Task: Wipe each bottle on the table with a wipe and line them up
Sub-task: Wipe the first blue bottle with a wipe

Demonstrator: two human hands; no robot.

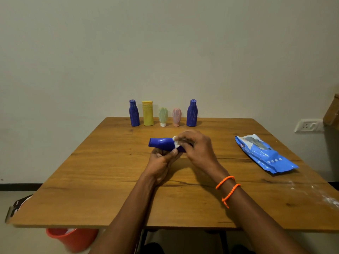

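Observation:
A blue bottle (162,143) lies on its side above the middle of the wooden table (91,189), neck pointing left. My left hand (161,162) grips it from below. My right hand (196,145) holds a white wipe (176,142) against the bottle's right part and hides its base. Along the far edge stands a row: a blue bottle (134,113), a yellow bottle (148,113), a small green bottle (163,116) on its white cap, a small pink bottle (176,116) and another blue bottle (192,113).
A blue pack of wipes (264,154) lies flat at the right of the table. White specks mark the table's right edge (330,198). A red bucket (71,239) stands on the floor under the near left corner. The wall is just behind the row.

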